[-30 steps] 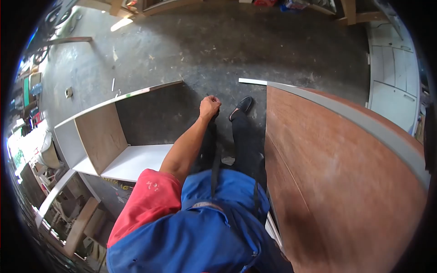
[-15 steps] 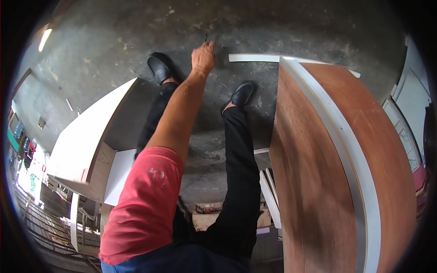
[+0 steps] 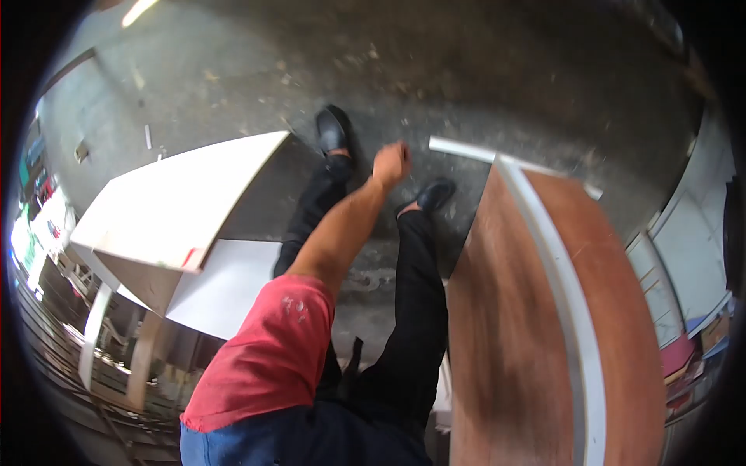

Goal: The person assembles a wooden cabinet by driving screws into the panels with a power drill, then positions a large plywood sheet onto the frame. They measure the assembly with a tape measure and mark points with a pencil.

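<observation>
My left hand [image 3: 391, 164] is closed, held out over the grey floor in front of my legs. Its fingers are curled and slightly blurred, so I cannot make out what, if anything, they hold. It lies between my two black shoes in the view, close to the right shoe [image 3: 436, 194]. Just beyond it to the right is the end of a thin white strip [image 3: 460, 150]. That strip meets the top of a large brown wooden panel piece [image 3: 513, 311] with a pale edge band [image 3: 553, 252]. My right hand is out of view.
On my left stands a white board cabinet piece [image 3: 183, 202] with a white lower panel [image 3: 225, 287]. A small block [image 3: 81, 151] and a short white strip [image 3: 148, 137] lie on the floor [image 3: 256, 70]. Pale panels [image 3: 691, 233] lean at the far right.
My left hand has drawn back toward my body. A thin dark thing seen at its fingertips before no longer shows. The whole view has shifted, with more of the left cabinet piece visible.
</observation>
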A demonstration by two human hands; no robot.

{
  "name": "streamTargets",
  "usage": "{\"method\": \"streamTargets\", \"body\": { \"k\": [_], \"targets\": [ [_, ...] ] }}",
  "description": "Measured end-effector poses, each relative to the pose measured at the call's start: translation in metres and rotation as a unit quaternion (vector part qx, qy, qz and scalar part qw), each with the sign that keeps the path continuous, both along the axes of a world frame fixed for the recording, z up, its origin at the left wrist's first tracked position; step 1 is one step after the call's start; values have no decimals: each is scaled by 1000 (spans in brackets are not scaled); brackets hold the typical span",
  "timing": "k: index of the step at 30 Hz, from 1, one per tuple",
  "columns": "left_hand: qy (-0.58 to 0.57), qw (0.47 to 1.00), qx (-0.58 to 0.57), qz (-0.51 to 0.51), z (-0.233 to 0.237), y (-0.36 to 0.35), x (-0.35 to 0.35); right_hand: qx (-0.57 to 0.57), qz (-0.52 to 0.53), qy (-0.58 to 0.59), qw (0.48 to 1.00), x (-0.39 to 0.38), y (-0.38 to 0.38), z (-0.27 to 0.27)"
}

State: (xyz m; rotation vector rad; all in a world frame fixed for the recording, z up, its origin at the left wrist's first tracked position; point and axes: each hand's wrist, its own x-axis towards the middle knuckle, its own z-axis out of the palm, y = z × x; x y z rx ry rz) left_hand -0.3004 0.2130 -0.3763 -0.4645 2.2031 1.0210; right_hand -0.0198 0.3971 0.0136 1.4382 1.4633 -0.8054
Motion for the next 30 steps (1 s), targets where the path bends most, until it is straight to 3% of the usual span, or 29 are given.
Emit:
{"method": "streamTargets", "body": {
  "k": [2,4,8,11,14,17,18,20,22,24,26,29,30],
  "targets": [
    [3,995,37,88,77,-17,3,-5,30,27,999,-20,5,15],
    [34,989,70,128,147,-41,5,-11,60,53,997,-47,9,31],
    [-34,962,193,190,281,-104,-10,-30,125,111,985,-114,10,59],
    [-20,945,241,221,390,-167,-38,-36,168,161,972,-172,-3,76],
    [119,946,216,210,455,-238,-58,-32,217,214,952,-250,-18,84],
    [146,939,157,268,484,-300,-70,2,270,283,921,-346,-24,88],
    [160,934,138,288,498,-320,-75,4,294,338,894,-381,-27,82],
    [171,916,112,344,519,-350,-81,27,427,477,768,-444,-16,64],
    [175,894,91,402,532,-369,-85,-100,455,604,647,-499,-75,142],
    [213,831,118,500,528,-378,-86,-162,440,616,633,-549,-101,157],
    [220,775,181,564,514,-380,-91,-207,501,585,603,-602,-129,159],
    [245,658,234,672,540,-382,-102,-236,630,579,460,-650,-207,168],
    [252,637,229,691,545,-378,-106,-289,625,566,454,-659,-235,168]
  ]
}}
